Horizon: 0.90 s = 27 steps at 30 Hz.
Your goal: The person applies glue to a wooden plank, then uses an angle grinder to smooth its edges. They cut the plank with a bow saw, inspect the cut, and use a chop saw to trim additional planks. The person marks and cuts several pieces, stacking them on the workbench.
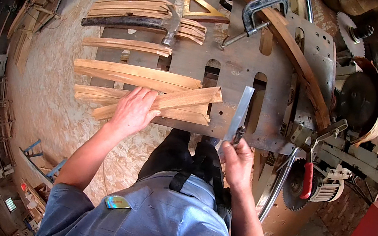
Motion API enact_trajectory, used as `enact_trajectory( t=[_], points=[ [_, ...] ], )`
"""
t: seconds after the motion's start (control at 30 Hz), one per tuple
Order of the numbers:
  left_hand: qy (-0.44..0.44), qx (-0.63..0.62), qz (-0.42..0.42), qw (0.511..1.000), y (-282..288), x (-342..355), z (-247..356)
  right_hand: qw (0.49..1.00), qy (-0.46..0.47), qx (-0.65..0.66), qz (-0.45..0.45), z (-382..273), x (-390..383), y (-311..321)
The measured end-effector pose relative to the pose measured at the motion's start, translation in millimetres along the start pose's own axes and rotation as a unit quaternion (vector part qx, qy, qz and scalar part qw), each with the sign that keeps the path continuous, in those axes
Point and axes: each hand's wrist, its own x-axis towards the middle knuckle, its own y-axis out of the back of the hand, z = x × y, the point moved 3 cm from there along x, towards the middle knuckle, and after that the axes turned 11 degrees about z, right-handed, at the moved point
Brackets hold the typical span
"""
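Observation:
My left hand [134,109] is closed over a wooden strip [191,99], which lies slantwise across other strips at the near edge of the metal table [232,95]. Beneath it are a flat wooden strip [131,74] and a near strip [96,93]. In my right hand [239,161], a flat metal strip [241,109] points up and away over the table, with a small dark piece beside it near the fingers. Whether that piece is joined to the strip, I cannot tell. Further off, a hammer [129,23] rests on a stack of wooden strips [135,5].
A brass-coloured triangular square [199,7] lies at the table's far side. Black C-clamps [266,6] hold a long curved wooden piece [301,64] at the right. Beyond it stand a round saw blade [293,191], a red-handled clamp [307,181] and machine parts.

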Motion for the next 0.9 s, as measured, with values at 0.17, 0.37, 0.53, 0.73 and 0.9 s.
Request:
enact_trajectory(
  t=[0.17, 0.37, 0.53, 0.73, 0.9],
  points=[
    [0.013, 0.021, -0.005, 1.000, -9.9, 5.1, 8.6, 0.998, -0.018, -0.002, -0.061, 10.7, -11.1, -7.4],
    [0.016, 0.020, -0.001, 1.000, -6.4, 7.1, 10.3, 0.990, 0.026, -0.096, -0.099, 11.0, -13.4, -18.6],
    [0.125, -0.327, -0.008, 0.937, 0.0, 10.4, 29.4, 0.985, 0.077, -0.119, -0.095, 2.2, -15.9, -39.7],
    [0.227, -0.717, -0.108, 0.650, -11.4, 57.5, 53.3, 0.972, 0.177, -0.148, -0.048, -13.2, -14.8, -88.1],
    [0.161, -0.530, -0.247, 0.795, 10.9, 120.9, 36.3, 0.977, 0.146, -0.143, 0.057, -3.3, -13.7, -103.6]
  ],
)
